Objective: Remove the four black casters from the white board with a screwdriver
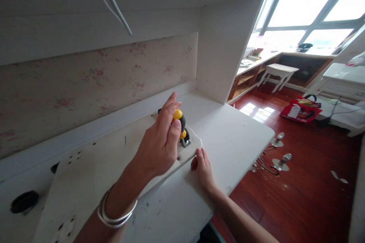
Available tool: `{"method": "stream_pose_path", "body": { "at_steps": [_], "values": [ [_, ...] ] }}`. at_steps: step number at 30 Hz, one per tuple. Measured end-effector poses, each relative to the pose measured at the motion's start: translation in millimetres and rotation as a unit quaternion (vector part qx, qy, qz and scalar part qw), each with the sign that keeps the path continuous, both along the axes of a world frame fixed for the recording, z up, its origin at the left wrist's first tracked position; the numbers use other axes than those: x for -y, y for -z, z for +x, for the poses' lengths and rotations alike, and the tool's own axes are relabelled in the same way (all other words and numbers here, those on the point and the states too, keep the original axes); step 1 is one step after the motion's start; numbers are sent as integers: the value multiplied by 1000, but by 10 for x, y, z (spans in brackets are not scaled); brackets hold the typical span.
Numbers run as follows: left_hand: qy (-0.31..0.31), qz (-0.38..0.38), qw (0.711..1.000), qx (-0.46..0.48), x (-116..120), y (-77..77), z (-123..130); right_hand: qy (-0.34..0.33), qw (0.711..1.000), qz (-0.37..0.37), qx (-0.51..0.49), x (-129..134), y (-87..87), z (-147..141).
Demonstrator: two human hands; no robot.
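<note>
**Two bare hands at the right end of the loose white board (pixel 114 155)**

Left to right: black round piece (pixel 25 202) sits on the white countertop (pixel 228 136), left of the board. Board lies flat on the countertop, dark holes scattered over it, floral panel (pixel 119 72) behind. Left hand (pixel 161 140), two silver bangles (pixel 114 216) on its wrist, is released: fingers extended, thumb apart, laid against the yellow-and-black tool (pixel 183 123), not wrapped round it. Tool is upright on the board near its rounded right end; its far side is hidden by the hand, so contact there is probably palm and thumb, can't confirm. Right hand (pixel 203 169) has bent fingers, tips touching the board's near right corner; can't tell if it pinches. Further right, on the red floor: lamp arms with bulbs (pixel 281 163), red bag (pixel 302 109), white stool (pixel 278 70).
</note>
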State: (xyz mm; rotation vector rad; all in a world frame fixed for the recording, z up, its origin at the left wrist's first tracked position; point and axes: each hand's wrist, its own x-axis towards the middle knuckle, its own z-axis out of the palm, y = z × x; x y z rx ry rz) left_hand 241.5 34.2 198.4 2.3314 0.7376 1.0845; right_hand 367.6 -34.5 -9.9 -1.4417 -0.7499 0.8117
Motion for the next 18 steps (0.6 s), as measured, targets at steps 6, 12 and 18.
{"method": "stream_pose_path", "body": {
  "at_steps": [6,12,18],
  "values": [
    [-83,-36,996,-7,9,-194,-6,6,1000,-9,8,-8,17,1],
    [-143,21,989,-21,-99,-268,110,6,1000,-12,14,7,37,-7],
    [-30,-62,995,72,-251,-156,257,2,1000,-18,22,16,65,-2]
  ]
}}
